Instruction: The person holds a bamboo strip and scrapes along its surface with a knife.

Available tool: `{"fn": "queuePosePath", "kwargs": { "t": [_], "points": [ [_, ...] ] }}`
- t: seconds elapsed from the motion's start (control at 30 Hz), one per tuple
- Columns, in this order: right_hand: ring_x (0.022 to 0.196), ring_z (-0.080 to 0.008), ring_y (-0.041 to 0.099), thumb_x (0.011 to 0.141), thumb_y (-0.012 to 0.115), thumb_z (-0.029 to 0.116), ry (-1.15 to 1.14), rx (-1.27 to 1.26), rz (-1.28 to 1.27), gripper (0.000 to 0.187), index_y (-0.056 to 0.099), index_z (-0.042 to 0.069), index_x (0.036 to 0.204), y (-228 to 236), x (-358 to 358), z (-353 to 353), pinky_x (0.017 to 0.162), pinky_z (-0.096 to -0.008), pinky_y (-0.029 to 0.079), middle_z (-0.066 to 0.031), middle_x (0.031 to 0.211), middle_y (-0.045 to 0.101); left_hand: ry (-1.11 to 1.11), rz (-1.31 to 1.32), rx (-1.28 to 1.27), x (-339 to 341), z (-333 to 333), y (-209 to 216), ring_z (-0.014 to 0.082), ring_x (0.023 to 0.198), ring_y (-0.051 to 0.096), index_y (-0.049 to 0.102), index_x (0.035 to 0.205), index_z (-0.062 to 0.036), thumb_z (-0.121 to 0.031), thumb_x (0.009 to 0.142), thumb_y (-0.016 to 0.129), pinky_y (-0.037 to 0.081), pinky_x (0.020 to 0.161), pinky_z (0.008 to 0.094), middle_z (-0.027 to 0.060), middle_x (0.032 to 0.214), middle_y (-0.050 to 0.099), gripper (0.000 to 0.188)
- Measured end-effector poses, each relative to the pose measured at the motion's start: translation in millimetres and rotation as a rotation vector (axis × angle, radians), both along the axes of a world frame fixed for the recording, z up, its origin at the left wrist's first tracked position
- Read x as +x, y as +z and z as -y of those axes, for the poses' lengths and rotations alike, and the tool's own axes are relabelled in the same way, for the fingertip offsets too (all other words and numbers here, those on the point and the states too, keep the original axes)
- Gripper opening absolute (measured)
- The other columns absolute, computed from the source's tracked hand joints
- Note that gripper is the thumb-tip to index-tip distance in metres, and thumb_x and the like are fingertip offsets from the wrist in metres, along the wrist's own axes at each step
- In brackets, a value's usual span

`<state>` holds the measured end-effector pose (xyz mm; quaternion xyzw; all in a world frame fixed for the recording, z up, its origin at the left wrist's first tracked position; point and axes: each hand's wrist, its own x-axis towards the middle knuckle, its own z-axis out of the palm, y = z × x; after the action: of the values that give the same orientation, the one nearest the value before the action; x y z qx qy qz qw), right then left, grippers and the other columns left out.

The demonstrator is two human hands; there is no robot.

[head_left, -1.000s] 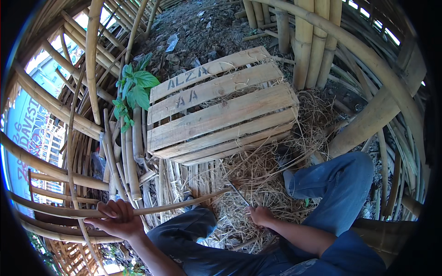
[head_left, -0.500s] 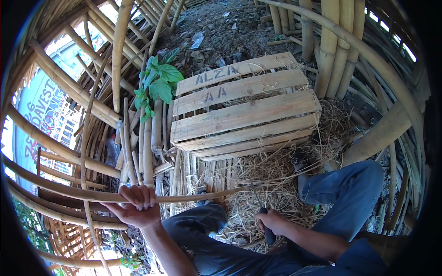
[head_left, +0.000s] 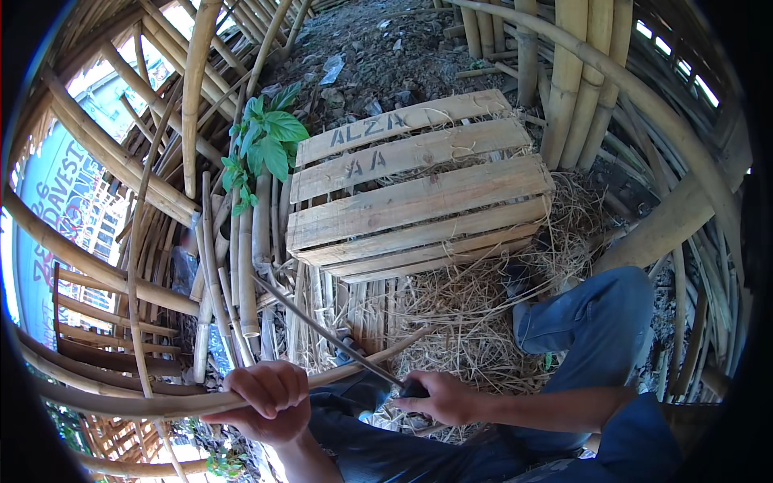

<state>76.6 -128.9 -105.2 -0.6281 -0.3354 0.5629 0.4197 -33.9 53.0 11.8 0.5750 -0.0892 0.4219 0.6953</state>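
Note:
My left hand (head_left: 270,401) is wrapped round a long split bamboo strip (head_left: 169,407), which runs from the far left past my fist to a thin end over the straw. My right hand (head_left: 441,398) grips the black handle of a knife (head_left: 312,320). Its long, narrow blade points up and to the left and crosses over the strip between my two hands. Whether blade and bamboo touch, I cannot tell. Beyond my hands stands a slatted wooden crate (head_left: 419,193) with dark lettering on its upper slats.
Loose straw (head_left: 467,322) covers the ground between my knees. Bamboo poles (head_left: 251,274) and a leafy green plant (head_left: 270,141) stand left of the crate. Thick bamboo posts (head_left: 568,88) rise at the back right. A bamboo frame (head_left: 129,274) closes the left side.
The knife has swung from near the straw to lie across the strip, blade pointing left. My left hand and the strip have come lower and nearer; my right hand has moved left.

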Motion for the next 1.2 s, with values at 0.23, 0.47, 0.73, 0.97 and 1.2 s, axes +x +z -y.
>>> {"fn": "queuePosePath", "kwargs": {
  "t": [0.23, 0.47, 0.73, 0.97, 1.2],
  "points": [
    [0.048, -0.0236, 0.058, 0.097, 0.034, 0.060, -0.144, -0.003, 0.021, 0.071, 0.052, 0.002, 0.060, -1.6, -10.4, 1.3, 0.048, -0.0389, 0.044, -0.0105, 0.048, 0.052, 0.263, 0.061, 0.021, -6.6, 32.9, -10.3, 0.0087, 0.037, 0.024, 0.038, 0.065, -0.0139, -0.061, 0.096, 0.029, 0.020, 0.032, 0.0245, -0.0020, 0.048, 0.030, 0.057],
    [0.050, -0.0254, 0.061, 0.096, 0.032, 0.062, -0.079, -0.091, 0.041, 0.073, 0.057, 0.001, 0.066, -18.2, -6.7, 9.4, 0.052, -0.0405, 0.048, -0.0111, 0.048, 0.054, 0.329, 0.114, -0.097, -24.0, 39.0, -24.3, 0.0125, 0.045, 0.034, 0.050, 0.073, -0.0108, -0.059, 0.095, 0.041, 0.022, 0.040, 0.0300, -0.0007, 0.054, 0.036, 0.054],
    [0.053, -0.0270, 0.064, 0.093, 0.032, 0.068, 0.002, -0.058, 0.152, 0.077, 0.058, -0.001, 0.071, -18.0, -1.9, 7.9, 0.054, -0.0413, 0.051, -0.0117, 0.050, 0.055, 0.205, 0.074, -0.031, -31.0, 36.2, -25.4, 0.0129, 0.042, 0.030, 0.049, 0.079, -0.0084, -0.058, 0.095, 0.040, 0.021, 0.037, 0.0306, 0.0010, 0.054, 0.038, 0.053],
    [0.050, -0.0231, 0.062, 0.092, 0.030, 0.071, -0.028, -0.158, 0.041, 0.079, 0.058, 0.001, 0.068, -27.3, -1.4, 6.5, 0.051, -0.0399, 0.050, -0.0083, 0.049, 0.055, 0.204, 0.018, -0.026, -31.3, 31.3, -21.3, 0.0120, 0.039, 0.026, 0.046, 0.070, -0.0115, -0.062, 0.094, 0.040, 0.019, 0.037, 0.0310, 0.0010, 0.052, 0.038, 0.056],
    [0.048, -0.0221, 0.060, 0.094, 0.032, 0.065, -0.018, -0.182, 0.105, 0.073, 0.060, 0.003, 0.069, -29.9, -2.4, 4.1, 0.048, -0.0405, 0.048, -0.0083, 0.049, 0.055, 0.232, 0.042, -0.051, -23.2, 31.0, -22.1, 0.0109, 0.039, 0.024, 0.046, 0.067, -0.0128, -0.062, 0.093, 0.042, 0.016, 0.038, 0.0295, -0.0005, 0.047, 0.031, 0.056]
  ]
}}
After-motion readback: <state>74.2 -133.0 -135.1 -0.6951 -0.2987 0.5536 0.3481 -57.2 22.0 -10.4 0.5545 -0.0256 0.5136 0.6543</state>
